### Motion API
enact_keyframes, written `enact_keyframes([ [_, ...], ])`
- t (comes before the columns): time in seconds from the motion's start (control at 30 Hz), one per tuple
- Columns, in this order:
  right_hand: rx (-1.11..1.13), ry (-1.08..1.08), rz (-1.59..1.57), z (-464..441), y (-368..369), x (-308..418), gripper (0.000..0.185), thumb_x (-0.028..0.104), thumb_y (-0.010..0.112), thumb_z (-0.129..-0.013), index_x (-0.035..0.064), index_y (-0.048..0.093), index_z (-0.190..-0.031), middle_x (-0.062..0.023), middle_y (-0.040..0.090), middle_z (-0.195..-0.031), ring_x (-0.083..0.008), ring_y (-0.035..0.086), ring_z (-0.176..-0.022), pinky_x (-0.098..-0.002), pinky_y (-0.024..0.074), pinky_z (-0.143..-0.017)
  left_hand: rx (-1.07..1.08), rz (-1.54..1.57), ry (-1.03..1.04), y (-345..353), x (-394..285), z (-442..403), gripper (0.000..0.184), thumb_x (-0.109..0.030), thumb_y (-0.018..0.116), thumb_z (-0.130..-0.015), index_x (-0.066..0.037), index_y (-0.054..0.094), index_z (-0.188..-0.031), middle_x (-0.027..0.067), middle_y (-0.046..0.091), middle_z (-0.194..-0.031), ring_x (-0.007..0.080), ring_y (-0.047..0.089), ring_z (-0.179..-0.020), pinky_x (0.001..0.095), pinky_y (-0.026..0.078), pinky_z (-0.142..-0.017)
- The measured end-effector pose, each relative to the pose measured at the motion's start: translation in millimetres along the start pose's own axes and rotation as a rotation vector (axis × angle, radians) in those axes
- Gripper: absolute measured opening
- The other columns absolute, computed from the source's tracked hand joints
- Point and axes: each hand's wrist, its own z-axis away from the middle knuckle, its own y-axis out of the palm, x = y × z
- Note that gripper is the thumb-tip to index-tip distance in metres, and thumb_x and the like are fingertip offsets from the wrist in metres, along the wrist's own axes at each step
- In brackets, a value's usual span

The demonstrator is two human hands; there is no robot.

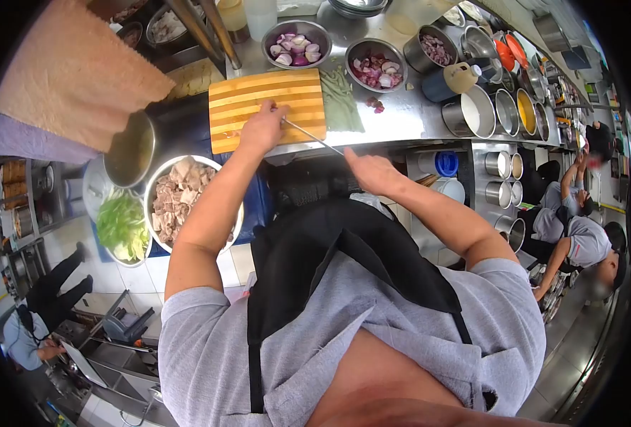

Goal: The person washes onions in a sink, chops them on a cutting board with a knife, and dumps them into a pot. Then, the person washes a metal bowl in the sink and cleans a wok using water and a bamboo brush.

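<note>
A striped wooden cutting board [233, 92] lies near the counter's front edge. My right hand [371, 171] is closed around the handle of a knife [314, 135], whose thin blade points left over the board. Close to the blade's tip, my left hand [262, 128] rests on the board with its fingers curled together; what they grip, if anything, is hidden. Behind the board stands a metal bowl of peeled purple onions [297, 50]. Another metal bowl [376, 65] to the right holds cut onion pieces. A green cloth [340, 99] lies flat beside the board.
A white tub of meat chunks [183, 188] and a container of shredded green vegetable [123, 224] stand at lower left. On the right are a jug of dark liquid [449, 82] and several metal pots [479, 114]. Co-workers [579, 238] are at far right and lower left.
</note>
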Motion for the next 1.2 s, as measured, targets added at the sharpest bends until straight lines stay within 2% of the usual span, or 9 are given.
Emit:
enact_keyframes([
  [0.17, -0.003, -0.047, -0.041, -10, 2, -14, 0.043, 0.003, 0.052, -0.083, -0.0044, 0.041, -0.124, -0.0247, 0.068, -0.084, -0.0417, 0.067, -0.084, -0.0507, 0.0514, -0.071, 0.05, -0.021, 0.021, 14, 9, -11, 0.04, -0.015, 0.07, -0.077, -0.018, 0.061, -0.116, 0.016, 0.054, -0.117, 0.0363, 0.061, -0.1, 0.044, 0.051, -0.086],
  [0.3, -0.035, -0.008, -0.123, 47, -22, -35, 0.036, 0.007, 0.052, -0.085, 0.0046, 0.044, -0.12, -0.0237, 0.067, -0.084, -0.0427, 0.065, -0.084, -0.0531, 0.0488, -0.07, 0.096, 0.013, -0.046, 14, 13, -17, 0.04, -0.015, 0.07, -0.077, -0.018, 0.061, -0.116, 0.0162, 0.052, -0.122, 0.0367, 0.06, -0.105, 0.0442, 0.051, -0.088],
  [0.43, -0.027, 0.176, -0.288, 118, 5, -82, 0.034, 0.013, 0.053, -0.091, 0.0067, 0.04, -0.122, -0.0256, 0.065, -0.082, -0.0475, 0.061, -0.083, -0.0567, 0.0451, -0.07, -0.048, 0.111, 0.025, 11, 19, -44, 0.032, -0.015, 0.069, -0.078, -0.015, 0.064, -0.11, 0.0191, 0.057, -0.107, 0.0379, 0.06, -0.098, 0.0432, 0.051, -0.086],
  [0.63, -0.191, 0.335, -0.528, 156, 51, -117, 0.03, 0.017, 0.051, -0.094, 0.0064, 0.039, -0.119, -0.0292, 0.063, -0.083, -0.0499, 0.059, -0.083, -0.0589, 0.0427, -0.073, -0.161, 0.077, 0.139, -55, -30, -157, 0.033, -0.023, 0.067, -0.08, -0.013, 0.064, -0.112, 0.0231, 0.061, -0.109, 0.0389, 0.061, -0.102, 0.0437, 0.049, -0.089],
  [0.73, -0.233, 0.348, -0.513, 156, 53, -116, 0.027, 0.017, 0.051, -0.094, 0.0062, 0.04, -0.117, -0.0298, 0.063, -0.085, -0.0501, 0.059, -0.085, -0.0593, 0.0426, -0.074, -0.037, 0.137, 0.135, -62, -19, -218, 0.041, -0.027, 0.068, -0.079, -0.011, 0.063, -0.116, 0.0246, 0.064, -0.114, 0.0372, 0.062, -0.105, 0.0429, 0.05, -0.089],
  [0.8, -0.234, 0.345, -0.527, 159, 53, -115, 0.026, 0.017, 0.05, -0.095, 0.0063, 0.04, -0.116, -0.0301, 0.063, -0.085, -0.0501, 0.059, -0.086, -0.0594, 0.0426, -0.074, 0.005, -0.116, -0.143, -43, 6, -251, 0.046, -0.029, 0.069, -0.079, -0.009, 0.063, -0.12, 0.023, 0.064, -0.117, 0.0354, 0.062, -0.108, 0.043, 0.05, -0.091],
  [0.9, -0.215, 0.362, -0.511, 167, 54, -116, 0.025, 0.019, 0.05, -0.095, 0.0062, 0.041, -0.114, -0.0303, 0.063, -0.085, -0.0503, 0.059, -0.087, -0.0598, 0.0423, -0.075, 0.559, -0.788, 0.06, -13, 13, -272, 0.054, -0.027, 0.063, -0.083, -0.012, 0.054, -0.134, 0.0191, 0.065, -0.117, 0.0361, 0.062, -0.111, 0.0402, 0.05, -0.096],
  [1.0, -0.236, 0.339, -0.573, 172, 69, -121, 0.026, 0.019, 0.051, -0.094, 0.0067, 0.04, -0.114, -0.0305, 0.063, -0.083, -0.0511, 0.059, -0.087, -0.0595, 0.0424, -0.074, 0.691, -0.804, 0.031, 26, 21, -288, 0.058, -0.025, 0.055, -0.087, -0.016, 0.045, -0.143, 0.0155, 0.061, -0.129, 0.0334, 0.057, -0.12, 0.0418, 0.047, -0.101],
  [1.2, -0.218, 0.336, -0.619, 170, 87, -124, 0.024, 0.02, 0.051, -0.094, 0.0068, 0.04, -0.112, -0.0311, 0.063, -0.085, -0.0516, 0.058, -0.087, -0.0593, 0.0418, -0.074, 0.555, -0.434, -0.408, 9, -23, -257, 0.076, -0.029, 0.059, -0.084, -0.021, 0.026, -0.153, 0.0063, 0.042, -0.151, 0.0311, 0.045, -0.134, 0.0517, 0.038, -0.106],
])
